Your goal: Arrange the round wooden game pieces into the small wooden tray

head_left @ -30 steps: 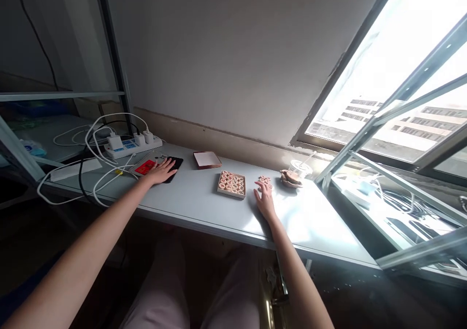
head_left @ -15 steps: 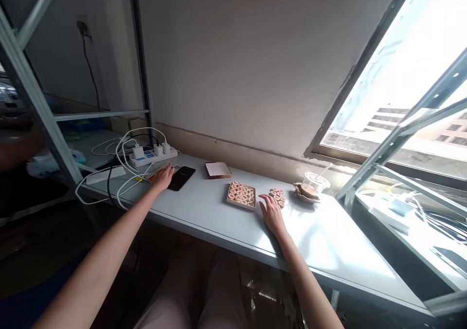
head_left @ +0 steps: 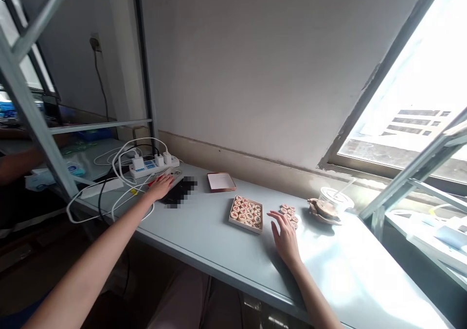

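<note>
- Loose game pieces (head_left: 288,210): a small cluster of round wooden discs lying on the grey surface (head_left: 204,227), just right of the open wooden box (head_left: 246,214) that holds rows of the same discs. I see them directly ahead of my right hand.
- Right hand (head_left: 285,233): my forearm comes in from the lower right and runs up and to the left over the front of the surface. The palm faces down and the fingers (head_left: 275,216) are spread and loosely extended, tips near the loose discs; they hold nothing. I cannot tell whether a fingertip actually touches a disc.
- Left hand (head_left: 160,187): my arm is stretched long from the lower left corner, nearly straight. The hand lies flat, palm down, fingers together, resting over a red card-like item (head_left: 156,181) and the near edge of a dark flat device (head_left: 179,193) that is blurred out. Nothing is clasped.
- Box lid (head_left: 221,181): a shallow brown-rimmed tray lying behind the box, apart from it.
- Power strip (head_left: 153,164): white, with plugs and looping white cables, just beyond my left hand.
- Plastic cup (head_left: 334,199): lidded with a straw, far right, with a brown dish-like object (head_left: 320,210) in front of it.
</note>
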The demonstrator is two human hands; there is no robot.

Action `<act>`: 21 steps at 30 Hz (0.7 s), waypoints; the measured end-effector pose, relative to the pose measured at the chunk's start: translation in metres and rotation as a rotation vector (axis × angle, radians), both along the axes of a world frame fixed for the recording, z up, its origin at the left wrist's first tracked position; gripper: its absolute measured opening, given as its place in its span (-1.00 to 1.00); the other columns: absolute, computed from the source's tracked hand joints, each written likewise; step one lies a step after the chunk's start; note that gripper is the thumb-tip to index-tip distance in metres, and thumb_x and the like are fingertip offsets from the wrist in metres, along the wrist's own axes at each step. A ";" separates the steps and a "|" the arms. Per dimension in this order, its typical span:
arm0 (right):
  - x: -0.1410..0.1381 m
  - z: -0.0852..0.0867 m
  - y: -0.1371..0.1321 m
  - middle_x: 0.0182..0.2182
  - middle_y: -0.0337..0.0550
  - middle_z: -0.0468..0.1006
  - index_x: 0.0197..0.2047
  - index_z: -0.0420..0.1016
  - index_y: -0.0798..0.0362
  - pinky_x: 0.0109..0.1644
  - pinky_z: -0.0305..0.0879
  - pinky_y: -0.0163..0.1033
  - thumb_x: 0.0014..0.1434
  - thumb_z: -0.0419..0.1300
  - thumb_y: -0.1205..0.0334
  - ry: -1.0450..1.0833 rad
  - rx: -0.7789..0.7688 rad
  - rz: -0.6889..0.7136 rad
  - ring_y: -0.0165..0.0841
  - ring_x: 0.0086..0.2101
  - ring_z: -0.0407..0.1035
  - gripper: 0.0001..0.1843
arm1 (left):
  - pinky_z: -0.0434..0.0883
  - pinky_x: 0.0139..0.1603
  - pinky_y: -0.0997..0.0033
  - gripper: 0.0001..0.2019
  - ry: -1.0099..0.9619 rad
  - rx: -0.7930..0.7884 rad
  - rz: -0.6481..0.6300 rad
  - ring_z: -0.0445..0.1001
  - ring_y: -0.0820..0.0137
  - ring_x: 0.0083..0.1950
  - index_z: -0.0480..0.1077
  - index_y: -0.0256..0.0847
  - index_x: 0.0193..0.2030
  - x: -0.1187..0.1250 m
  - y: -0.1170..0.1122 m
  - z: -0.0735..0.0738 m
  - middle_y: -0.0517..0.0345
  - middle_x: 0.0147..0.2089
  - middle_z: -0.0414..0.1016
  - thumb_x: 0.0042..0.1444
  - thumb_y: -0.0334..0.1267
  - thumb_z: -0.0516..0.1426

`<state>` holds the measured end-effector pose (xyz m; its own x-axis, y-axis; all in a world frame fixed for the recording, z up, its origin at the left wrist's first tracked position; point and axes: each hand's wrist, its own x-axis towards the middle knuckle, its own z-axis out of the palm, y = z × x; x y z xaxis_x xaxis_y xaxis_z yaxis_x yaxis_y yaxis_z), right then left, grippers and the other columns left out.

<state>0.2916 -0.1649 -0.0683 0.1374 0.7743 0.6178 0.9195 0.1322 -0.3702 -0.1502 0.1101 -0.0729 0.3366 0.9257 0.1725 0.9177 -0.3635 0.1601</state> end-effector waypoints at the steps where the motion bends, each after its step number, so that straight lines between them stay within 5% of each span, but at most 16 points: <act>1: 0.001 0.005 0.003 -0.05 -0.06 0.43 -0.04 0.39 0.01 0.04 0.21 -0.03 0.26 -0.11 0.21 0.027 -0.001 0.017 -0.22 -0.02 0.28 -0.68 | -0.18 0.34 0.10 -0.49 0.006 0.046 -0.024 -0.15 0.19 0.41 0.07 -0.29 0.31 0.001 -0.001 0.000 -0.06 0.39 -0.03 0.25 -0.18 -0.20; 6: -0.001 0.032 0.044 -0.04 -0.11 0.43 0.01 0.39 -0.03 0.05 0.23 -0.10 0.26 -0.07 0.29 0.012 -0.193 0.230 -0.28 -0.03 0.27 -0.67 | -0.14 0.33 0.13 -0.51 0.052 0.087 -0.225 -0.14 0.23 0.41 0.09 -0.31 0.29 0.003 0.002 0.002 -0.01 0.38 -0.03 0.21 -0.29 -0.13; 11: -0.011 0.042 0.084 0.01 -0.13 0.40 0.12 0.35 -0.12 0.06 0.19 -0.14 0.21 0.04 0.37 -0.160 -0.341 0.336 -0.27 0.01 0.25 -0.58 | -0.04 0.29 0.05 -0.51 0.019 0.001 -0.148 0.19 0.26 0.28 -0.07 -0.18 0.34 -0.007 0.015 0.003 0.03 0.30 0.18 0.29 -0.21 -0.25; 14: -0.012 0.040 0.092 -0.06 -0.14 0.46 0.03 0.43 -0.10 0.00 0.17 -0.17 0.21 0.09 0.33 -0.220 -0.366 0.332 -0.28 -0.05 0.28 -0.67 | -0.11 0.29 -0.08 -0.51 0.016 0.064 -0.110 0.12 0.22 0.32 -0.04 -0.17 0.33 -0.002 0.020 0.009 0.02 0.29 0.21 0.29 -0.17 -0.25; 17: -0.007 0.040 0.091 -0.09 -0.14 0.47 -0.12 0.48 -0.06 -0.03 0.13 -0.16 0.19 0.16 0.21 -0.203 -0.313 0.283 -0.28 -0.08 0.28 -0.81 | -0.15 0.30 -0.10 -0.56 -0.032 0.278 -0.121 0.07 0.20 0.33 0.14 -0.21 0.23 0.035 0.008 0.027 -0.01 0.28 0.22 0.26 -0.21 -0.20; 21: 0.014 0.047 0.083 -0.14 -0.17 0.48 -0.16 0.45 -0.07 -0.03 0.09 -0.17 0.21 0.11 0.09 -0.069 -0.233 0.158 -0.29 -0.07 0.27 -0.81 | 0.15 0.21 0.20 -0.65 -0.258 0.472 -0.339 0.26 0.26 0.16 0.35 -0.17 0.03 0.138 -0.041 0.061 0.05 0.14 0.33 0.23 -0.23 -0.14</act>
<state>0.3059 -0.0823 -0.0209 -0.0321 0.9049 0.4245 0.9184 0.1943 -0.3447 -0.0126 0.0691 -0.0123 0.4907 0.5798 0.6505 0.6929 -0.7122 0.1121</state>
